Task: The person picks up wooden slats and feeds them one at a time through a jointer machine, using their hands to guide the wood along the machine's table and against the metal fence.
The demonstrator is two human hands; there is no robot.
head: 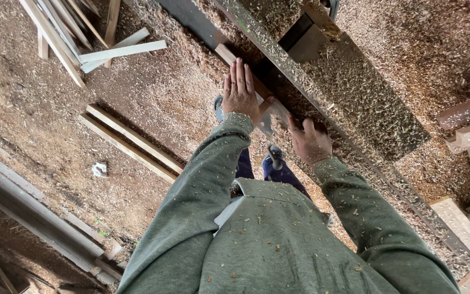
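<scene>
Presently, we press our left hand flat, fingers together, on the board lying along the sawdust-covered machine bed, while our right hand rests curled just behind.

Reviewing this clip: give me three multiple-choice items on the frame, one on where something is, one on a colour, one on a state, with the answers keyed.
1. Where does the left hand rest?
A. On a wooden strip on the machine table
B. On the floor
C. In a pocket

2. What colour are the sleeves of the person's top?
A. Bright red
B. Grey-green
C. White

3. What is the state of the machine table?
A. Wiped clean
B. Wet with water
C. Covered with wood shavings

Answers: 1 A, the left hand lies flat, fingers extended, on the pale wooden strip along the table edge, with the right hand close beside it. 2 B, both sleeves are grey-green, flecked with chips. 3 C, shavings lie thick across the metal surface.
</scene>
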